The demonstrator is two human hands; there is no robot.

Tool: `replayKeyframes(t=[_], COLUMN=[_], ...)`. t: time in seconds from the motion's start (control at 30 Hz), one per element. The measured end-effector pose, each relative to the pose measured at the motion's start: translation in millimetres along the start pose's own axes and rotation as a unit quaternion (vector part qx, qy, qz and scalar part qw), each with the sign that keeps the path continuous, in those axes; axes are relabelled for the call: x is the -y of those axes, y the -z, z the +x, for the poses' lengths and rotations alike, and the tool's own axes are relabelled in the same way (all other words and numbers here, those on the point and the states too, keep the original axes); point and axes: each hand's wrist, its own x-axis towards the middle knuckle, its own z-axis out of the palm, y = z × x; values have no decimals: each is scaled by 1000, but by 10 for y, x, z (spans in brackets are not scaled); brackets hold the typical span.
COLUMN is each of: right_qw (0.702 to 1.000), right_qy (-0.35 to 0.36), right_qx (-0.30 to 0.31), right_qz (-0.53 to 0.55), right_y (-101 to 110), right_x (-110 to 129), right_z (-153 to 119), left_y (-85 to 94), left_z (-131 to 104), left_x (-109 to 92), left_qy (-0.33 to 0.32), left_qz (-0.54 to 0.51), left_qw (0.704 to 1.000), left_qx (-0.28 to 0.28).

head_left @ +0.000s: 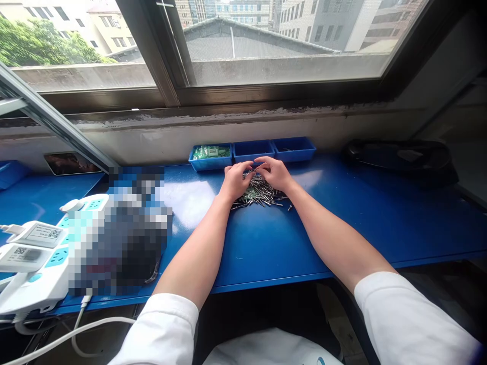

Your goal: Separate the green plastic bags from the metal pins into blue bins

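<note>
Numerous slim metal pieces (262, 194) lie heaped beneath the left hand (236, 180) and right hand (274, 175), nearer the back edge of the surface (266, 243); both hands half-curled, anything gripped cannot be determined.

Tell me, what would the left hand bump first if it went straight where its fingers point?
Probably the right hand. The left hand points across toward it, by the pile. They look very close; I can't tell if they touch.

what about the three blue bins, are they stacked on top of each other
No: the blue bins stand side by side in a row behind the pile of metal pieces.
</note>
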Motion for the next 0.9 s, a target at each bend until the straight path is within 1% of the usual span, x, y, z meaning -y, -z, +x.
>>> replayKeyframes(t=[0.13, 0.23, 0.33, 0.47, 0.67, 0.73, 0.8, 0.9], right_qw=[1000, 998, 997, 994, 990, 990, 991, 985], right_qy=[-9, -31, -36, -52, -65, -58, -40, -20], right_qx=[3, -17, -34, -23, -34, -52, -92, -171], right_qz=[17, 48, 66, 91, 122, 119, 89, -19], right_y=[-12, -18, 3, 51, 72, 69, 72, 106], right_x=[30, 43, 51, 75, 114, 90, 46, -22], right_z=[0, -1, -4, -12, -15, -8, 5, 27], left_y=[-7, -10, -5, 0, -5, -2, 2, 0], left_z=[15, 17, 16, 18, 29, 31, 32, 32], left_x=[11, 19, 29, 36, 12, 0, -6, 0], left_qy=[-1, 11, 30, 43, 45, 55, 69, 82], left_qz=[-2, -4, -6, -15, -35, -34, -28, -18], left_qw=[1000, 1000, 999, 998, 998, 997, 996, 995], left_qx=[-2, -9, -26, -48, -39, -41, -46, -49])
